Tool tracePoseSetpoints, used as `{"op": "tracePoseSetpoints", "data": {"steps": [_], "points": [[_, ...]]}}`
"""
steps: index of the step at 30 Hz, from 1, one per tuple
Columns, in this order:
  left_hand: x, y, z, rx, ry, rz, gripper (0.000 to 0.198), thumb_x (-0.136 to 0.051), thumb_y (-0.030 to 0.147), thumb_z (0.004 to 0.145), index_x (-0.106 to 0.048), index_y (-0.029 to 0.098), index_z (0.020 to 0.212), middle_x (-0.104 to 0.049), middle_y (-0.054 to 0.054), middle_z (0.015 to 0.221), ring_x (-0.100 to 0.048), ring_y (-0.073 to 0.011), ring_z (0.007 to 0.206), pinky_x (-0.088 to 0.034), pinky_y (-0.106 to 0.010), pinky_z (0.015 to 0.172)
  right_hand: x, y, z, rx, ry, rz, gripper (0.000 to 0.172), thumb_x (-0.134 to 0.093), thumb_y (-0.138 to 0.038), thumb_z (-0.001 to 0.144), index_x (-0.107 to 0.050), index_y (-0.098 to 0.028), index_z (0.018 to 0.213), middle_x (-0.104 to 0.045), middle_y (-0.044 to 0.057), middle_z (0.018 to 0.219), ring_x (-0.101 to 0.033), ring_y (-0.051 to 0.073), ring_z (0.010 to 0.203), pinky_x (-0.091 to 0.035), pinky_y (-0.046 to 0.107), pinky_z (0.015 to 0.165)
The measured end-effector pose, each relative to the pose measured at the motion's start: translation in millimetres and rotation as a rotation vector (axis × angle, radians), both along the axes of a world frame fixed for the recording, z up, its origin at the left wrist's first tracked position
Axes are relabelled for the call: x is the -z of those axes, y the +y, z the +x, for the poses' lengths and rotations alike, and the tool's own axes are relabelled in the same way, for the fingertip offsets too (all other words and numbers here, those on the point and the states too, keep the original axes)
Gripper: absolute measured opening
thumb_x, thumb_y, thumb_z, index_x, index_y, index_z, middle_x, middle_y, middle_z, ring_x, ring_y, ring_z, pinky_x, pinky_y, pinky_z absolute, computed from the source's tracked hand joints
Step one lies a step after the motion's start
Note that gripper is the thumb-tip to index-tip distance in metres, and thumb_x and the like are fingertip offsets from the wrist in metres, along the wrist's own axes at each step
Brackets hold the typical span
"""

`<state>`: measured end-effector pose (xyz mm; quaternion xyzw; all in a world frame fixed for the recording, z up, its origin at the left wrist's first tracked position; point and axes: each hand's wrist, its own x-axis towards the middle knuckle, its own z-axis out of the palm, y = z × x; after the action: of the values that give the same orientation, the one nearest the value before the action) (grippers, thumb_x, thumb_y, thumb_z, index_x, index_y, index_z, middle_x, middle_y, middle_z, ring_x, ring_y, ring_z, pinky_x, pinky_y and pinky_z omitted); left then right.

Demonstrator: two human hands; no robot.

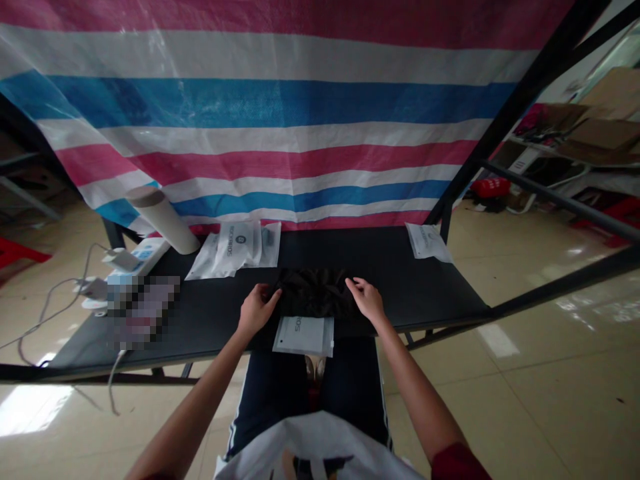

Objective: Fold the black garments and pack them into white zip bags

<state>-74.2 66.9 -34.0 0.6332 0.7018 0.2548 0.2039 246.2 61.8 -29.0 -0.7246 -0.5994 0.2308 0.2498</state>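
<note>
Near the centre of the frame, the left hand (257, 310) and right hand (367, 300) rest at opposite edges of a crumpled black garment (315, 293), fingers open and gripping nothing visibly. It lies on a black table (425, 287), just above a white packaging bag (303, 336).

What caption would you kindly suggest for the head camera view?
The left hand and right hand touch black fabric behind a white printed bag on a black table.
</note>
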Motion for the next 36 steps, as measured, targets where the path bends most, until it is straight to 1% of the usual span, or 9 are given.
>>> {"op": "tracePoseSetpoints", "data": {"steps": [5, 11, 16, 19, 22, 27, 30, 33, 36], "points": [[2.3, 23.9, -5.2, 0.164, 0.105, -0.060, 0.046, -0.062, 0.051, 0.077, -0.064, 0.014, 0.104, -0.067, -0.014, 0.100, -0.064, -0.0287, 0.094, -0.046, -0.036, 0.078, -2.4, 17.5, -6.9, -0.047, -0.053, -0.090, 0.059, -0.078, -0.044, 0.070, -0.064, -0.019, 0.121, -0.073, 0.008, 0.110, -0.067, 0.027, 0.106, -0.049, 0.032, 0.088], [6.1, 44.3, 0.6, 0.265, -0.076, -0.095, 0.023, -0.066, 0.030, 0.068, -0.060, 0.017, 0.086, -0.064, -0.003, 0.077, -0.062, -0.0193, 0.073, -0.046, -0.029, 0.065, 7.7, 42.0, -10.9, -0.055, 0.059, -0.157, 0.056, -0.081, -0.024, 0.060, -0.067, -0.018, 0.114, -0.074, 0.006, 0.103, -0.069, 0.023, 0.098, -0.050, 0.029, 0.082], [9.1, 35.4, 5.3, 0.246, -0.554, -0.010, 0.030, -0.068, 0.032, 0.062, -0.053, 0.017, 0.083, -0.059, 0.002, 0.074, -0.058, -0.0141, 0.068, -0.046, -0.026, 0.063, 26.1, 44.4, -3.2, -0.092, 0.272, 0.026, 0.027, -0.069, -0.020, 0.066, -0.071, -0.014, 0.092, -0.071, 0.003, 0.080, -0.066, 0.019, 0.077, -0.049, 0.027, 0.070], [8.5, 30.9, 5.3, 0.228, -0.731, -0.064, 0.040, -0.074, 0.033, 0.057, -0.056, 0.016, 0.088, -0.062, 0.001, 0.079, -0.059, -0.0154, 0.072, -0.049, -0.028, 0.067, 34.9, 40.1, 2.7, -0.089, 0.319, 0.092, 0.023, -0.064, -0.022, 0.071, -0.071, -0.013, 0.091, -0.068, 0.002, 0.075, -0.063, 0.018, 0.071, -0.049, 0.029, 0.069], [8.9, 33.3, 2.5, 0.255, -0.716, -0.138, 0.045, -0.075, 0.036, 0.059, -0.061, 0.015, 0.095, -0.065, -0.002, 0.082, -0.061, -0.0192, 0.078, -0.052, -0.033, 0.072, 40.5, 37.5, 7.5, -0.114, 0.384, 0.167, 0.029, -0.066, -0.022, 0.071, -0.071, -0.013, 0.098, -0.069, 0.005, 0.086, -0.064, 0.018, 0.077, -0.050, 0.030, 0.074], [17.5, 42.3, -4.5, 0.219, -0.491, 0.046, 0.050, -0.075, 0.029, 0.056, -0.065, 0.019, 0.104, -0.060, -0.007, 0.114, -0.055, -0.0279, 0.111, -0.048, -0.042, 0.094, 44.0, 42.8, 7.3, -0.149, 0.410, 0.193, 0.030, -0.071, -0.020, 0.067, -0.071, -0.018, 0.096, -0.069, 0.007, 0.103, -0.065, 0.021, 0.093, -0.051, 0.036, 0.088], [18.4, 40.7, -7.0, 0.280, -0.503, 0.046, 0.058, -0.072, 0.024, 0.058, -0.060, 0.022, 0.115, -0.054, -0.007, 0.127, -0.050, -0.0285, 0.122, -0.044, -0.043, 0.101, 43.1, 44.4, 6.7, -0.202, 0.463, 0.183, 0.029, -0.067, -0.021, 0.073, -0.069, -0.019, 0.102, -0.070, 0.007, 0.106, -0.064, 0.022, 0.102, -0.047, 0.040, 0.096], [12.9, 34.6, -6.0, 0.431, -0.625, -0.030, 0.066, -0.068, 0.022, 0.064, -0.049, 0.021, 0.126, -0.060, -0.008, 0.118, -0.057, -0.0243, 0.112, -0.048, -0.039, 0.095, 40.1, 40.9, 9.3, -0.269, 0.532, 0.182, 0.026, -0.065, -0.025, 0.077, -0.068, -0.018, 0.102, -0.070, 0.008, 0.106, -0.064, 0.023, 0.104, -0.047, 0.040, 0.098], [9.2, 30.2, -2.6, 0.461, -0.749, -0.100, 0.073, -0.068, 0.023, 0.067, -0.036, 0.022, 0.133, -0.065, -0.003, 0.098, -0.064, -0.0178, 0.085, -0.052, -0.030, 0.073, 37.0, 35.9, 12.4, -0.305, 0.605, 0.138, 0.032, -0.066, -0.024, 0.076, -0.066, -0.018, 0.108, -0.070, 0.007, 0.105, -0.066, 0.021, 0.100, -0.050, 0.037, 0.092]]}}
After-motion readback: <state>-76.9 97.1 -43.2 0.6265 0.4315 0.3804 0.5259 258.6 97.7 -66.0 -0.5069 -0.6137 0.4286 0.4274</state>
